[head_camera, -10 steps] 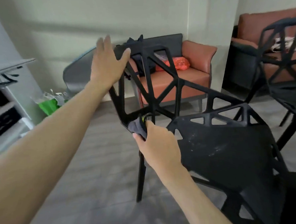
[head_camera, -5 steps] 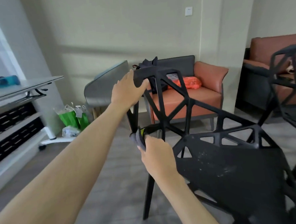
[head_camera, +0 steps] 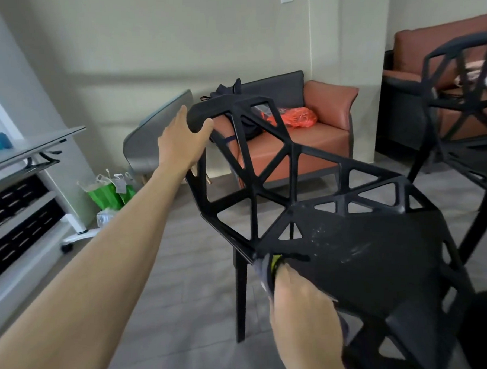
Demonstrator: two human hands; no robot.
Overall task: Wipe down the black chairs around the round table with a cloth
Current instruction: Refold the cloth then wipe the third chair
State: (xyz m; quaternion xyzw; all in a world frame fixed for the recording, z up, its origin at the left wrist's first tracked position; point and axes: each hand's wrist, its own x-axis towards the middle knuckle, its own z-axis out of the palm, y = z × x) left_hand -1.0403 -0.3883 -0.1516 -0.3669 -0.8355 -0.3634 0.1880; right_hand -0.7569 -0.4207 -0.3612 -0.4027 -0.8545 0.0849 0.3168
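- The black chair (head_camera: 353,263) fills the right and middle of the view, its open triangular lattice back rising up and to the left from a solid seat that carries pale dusty smears.
- The left arm stretches straight out from the lower left corner. The left hand (head_camera: 179,144) wraps the rounded top corner of the chair back, thumb on the near side, fingers curled over the far edge.
- The right forearm comes up from the bottom edge. The right hand (head_camera: 302,302) sits at the seat's front left corner, knuckles toward the camera, fingers folded around the cloth (head_camera: 265,276).
- The cloth is a dark grey bunch with a yellow-green strip showing; it presses against the seat edge where the front leg meets it.
- A second black chair (head_camera: 464,110) of the same lattice design stands at the far right, well apart from the first.
- An orange armchair (head_camera: 319,141) against the back wall holds an orange mesh bag (head_camera: 295,116) on its cushion and a dark bag (head_camera: 247,125), partly hidden behind the chair lattice.
- A white wheeled desk (head_camera: 31,144) stands at the left.
- Green shopping bags (head_camera: 110,188) sit on the floor by the wall beside the desk; their contents cannot be made out.
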